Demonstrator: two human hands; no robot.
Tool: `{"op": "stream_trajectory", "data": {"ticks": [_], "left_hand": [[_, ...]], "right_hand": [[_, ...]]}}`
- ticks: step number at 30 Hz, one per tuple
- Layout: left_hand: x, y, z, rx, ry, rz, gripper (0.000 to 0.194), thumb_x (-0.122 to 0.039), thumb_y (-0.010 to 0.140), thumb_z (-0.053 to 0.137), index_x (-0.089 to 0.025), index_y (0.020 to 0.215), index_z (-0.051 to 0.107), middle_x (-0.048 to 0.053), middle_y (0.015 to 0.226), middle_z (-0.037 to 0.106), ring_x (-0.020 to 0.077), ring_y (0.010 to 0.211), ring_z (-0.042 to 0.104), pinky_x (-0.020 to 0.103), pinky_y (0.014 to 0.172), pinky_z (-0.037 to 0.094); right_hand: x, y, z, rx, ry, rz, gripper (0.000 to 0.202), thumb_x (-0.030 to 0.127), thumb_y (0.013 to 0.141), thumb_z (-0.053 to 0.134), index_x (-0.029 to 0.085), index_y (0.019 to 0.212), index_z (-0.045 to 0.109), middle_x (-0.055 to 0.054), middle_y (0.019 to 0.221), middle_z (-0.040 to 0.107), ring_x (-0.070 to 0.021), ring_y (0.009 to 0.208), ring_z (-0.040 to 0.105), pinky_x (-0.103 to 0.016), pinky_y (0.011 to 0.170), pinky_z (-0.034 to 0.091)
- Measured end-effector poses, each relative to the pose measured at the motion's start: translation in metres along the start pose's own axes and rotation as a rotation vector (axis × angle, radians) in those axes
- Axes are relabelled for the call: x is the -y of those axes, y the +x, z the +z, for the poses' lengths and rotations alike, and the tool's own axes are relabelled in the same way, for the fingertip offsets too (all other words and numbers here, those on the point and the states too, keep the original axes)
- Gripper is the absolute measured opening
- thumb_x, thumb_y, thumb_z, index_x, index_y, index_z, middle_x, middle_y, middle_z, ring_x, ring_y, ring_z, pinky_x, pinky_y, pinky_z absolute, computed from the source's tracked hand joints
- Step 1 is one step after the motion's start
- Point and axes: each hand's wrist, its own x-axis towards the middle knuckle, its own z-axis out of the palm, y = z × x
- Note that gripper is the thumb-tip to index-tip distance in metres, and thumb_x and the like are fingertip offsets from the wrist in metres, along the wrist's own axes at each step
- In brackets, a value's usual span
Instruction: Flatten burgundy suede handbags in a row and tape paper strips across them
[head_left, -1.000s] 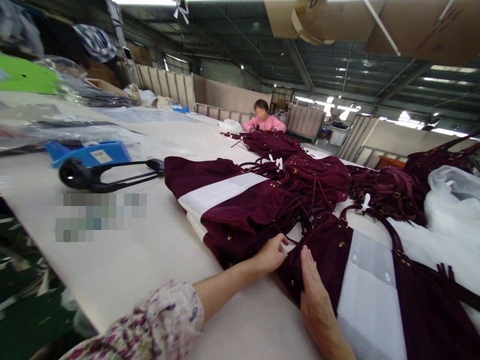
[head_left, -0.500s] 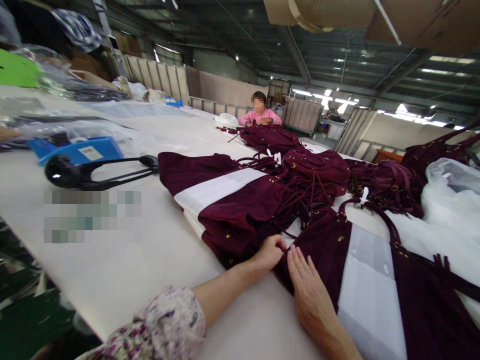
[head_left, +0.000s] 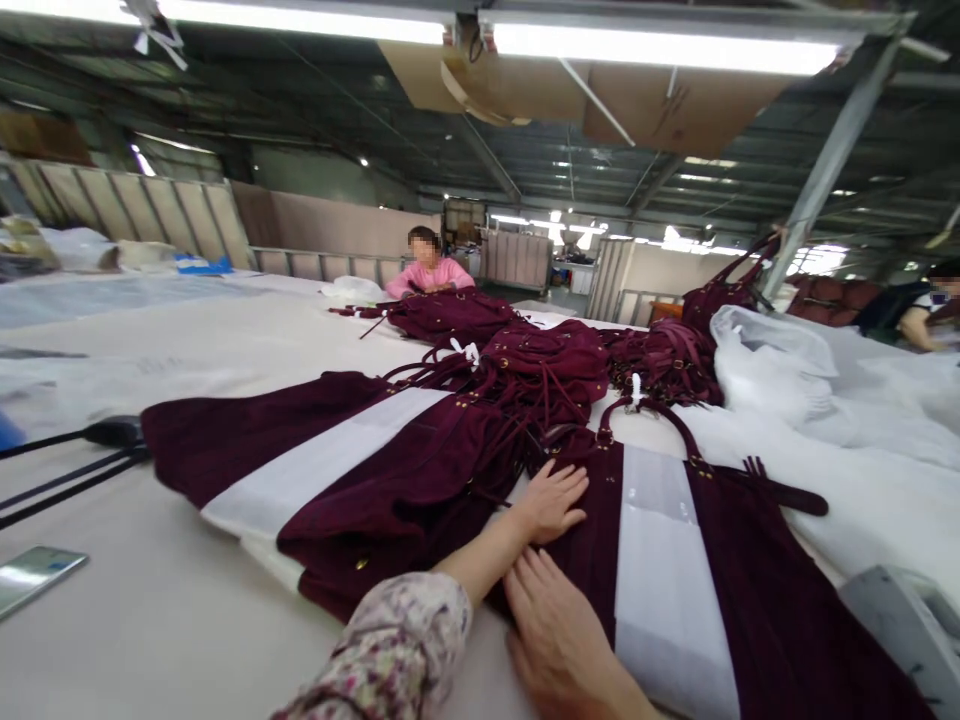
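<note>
Hands (head_left: 551,505) (head_left: 559,625) touch maroon bag (head_left: 757,570); tabletop scrawl (head_left: 161,366) is illegible.

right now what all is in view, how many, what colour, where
White-banded bags: at least two, maroon, foreground
Other bags: several, maroon, behind
Table: one, white, beneath
Plastic sheeting: count unclear, whitish, right
Boxy object: one, grey, lower right
Flat rectangle: one, silvery, lower left
Long object: one, black, left edge
People: two, pink and dark tops, behind and right
Light tubes: several, white, overhead
Cardboard: count unclear, brown, overhead
Partitions: several, beige, background
Left hand: one, bare, on right banded bag
Right hand: one, bare, that bag's edge
</note>
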Motion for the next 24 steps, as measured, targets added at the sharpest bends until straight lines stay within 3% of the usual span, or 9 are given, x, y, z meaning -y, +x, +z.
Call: {"op": "stream_trajectory", "data": {"ticks": [3,6,9,12,16,18,20,22,24], "left_hand": [[0.026,0.007,0.009,0.064,0.093,-0.041,0.048,-0.033,0.092,0.046,-0.017,0.137,0.045,0.013,0.148,0.037,0.0211,0.139,0.031,0.045,0.116,0.000],[0.021,0.005,-0.003,0.087,0.090,-0.067,0.042,-0.034,0.094,0.041,-0.022,0.133,0.050,0.010,0.144,0.044,0.0217,0.138,0.032,0.050,0.115,-0.002],[0.012,-0.015,-0.008,-0.069,0.073,-0.117,0.046,-0.038,0.097,0.029,-0.025,0.140,0.043,0.007,0.146,0.042,0.0217,0.140,0.029,0.052,0.116,0.003],[0.023,-0.038,0.005,-0.215,0.046,-0.178,0.050,-0.036,0.098,0.024,-0.024,0.145,0.034,0.005,0.149,0.037,0.0196,0.138,0.032,0.046,0.117,0.015],[0.044,-0.045,0.021,-0.300,0.138,-0.318,0.050,-0.032,0.095,0.026,-0.015,0.140,0.041,0.010,0.149,0.037,0.0230,0.136,0.035,0.045,0.113,0.029],[0.043,-0.042,0.021,-0.309,0.233,-0.408,0.047,-0.029,0.094,0.028,-0.009,0.133,0.046,0.016,0.139,0.047,0.0252,0.128,0.046,0.042,0.106,0.038],[0.034,-0.039,0.016,-0.296,0.335,-0.481,0.042,-0.026,0.094,0.028,-0.009,0.124,0.052,0.016,0.120,0.058,0.0255,0.111,0.056,0.039,0.096,0.045],[0.023,-0.037,0.011,-0.268,0.445,-0.516,0.037,-0.025,0.094,0.027,-0.011,0.114,0.056,0.013,0.104,0.061,0.0255,0.097,0.060,0.038,0.087,0.047],[0.014,-0.036,0.007,-0.248,0.516,-0.539,0.034,-0.024,0.094,0.027,-0.013,0.109,0.056,0.012,0.098,0.060,0.0260,0.092,0.060,0.037,0.080,0.047]], "right_hand": [[-0.004,0.007,0.003,-0.059,-0.055,-0.030,0.066,0.031,0.089,0.047,0.006,0.146,0.029,-0.017,0.148,0.037,-0.0264,0.135,0.037,-0.038,0.113,0.032],[-0.008,0.011,0.001,-0.071,-0.070,-0.041,0.067,0.032,0.089,0.046,0.005,0.147,0.025,-0.017,0.149,0.035,-0.0265,0.135,0.036,-0.039,0.112,0.034],[-0.008,0.016,-0.003,-0.057,-0.030,-0.068,0.068,0.032,0.088,0.049,0.006,0.146,0.026,-0.017,0.147,0.037,-0.0264,0.135,0.035,-0.040,0.112,0.033],[-0.006,0.022,-0.013,-0.040,-0.005,-0.098,0.060,0.028,0.085,0.052,0.007,0.140,0.037,-0.016,0.140,0.047,-0.0266,0.133,0.037,-0.042,0.112,0.030],[-0.023,0.006,-0.058,0.028,0.027,-0.085,0.033,0.028,0.090,0.047,0.019,0.121,0.055,-0.007,0.123,0.061,-0.0192,0.116,0.052,-0.036,0.108,0.035],[-0.047,-0.024,-0.093,-0.058,-0.047,0.136,0.030,0.028,0.094,0.041,0.025,0.121,0.055,-0.004,0.129,0.057,-0.0193,0.122,0.049,-0.042,0.111,0.029],[-0.077,-0.067,-0.127,-0.194,-0.256,0.608,0.037,0.027,0.096,0.037,0.020,0.129,0.050,-0.012,0.140,0.047,-0.0282,0.131,0.040,-0.053,0.109,0.026],[-0.105,-0.114,-0.154,-0.114,-0.372,1.049,0.040,0.035,0.095,0.041,0.009,0.122,0.054,-0.024,0.130,0.052,-0.0356,0.122,0.048,-0.052,0.097,0.039],[-0.124,-0.154,-0.171,0.067,-0.322,1.265,0.043,0.042,0.094,0.041,0.005,0.105,0.061,-0.027,0.109,0.062,-0.0366,0.105,0.060,-0.049,0.087,0.045]]}}
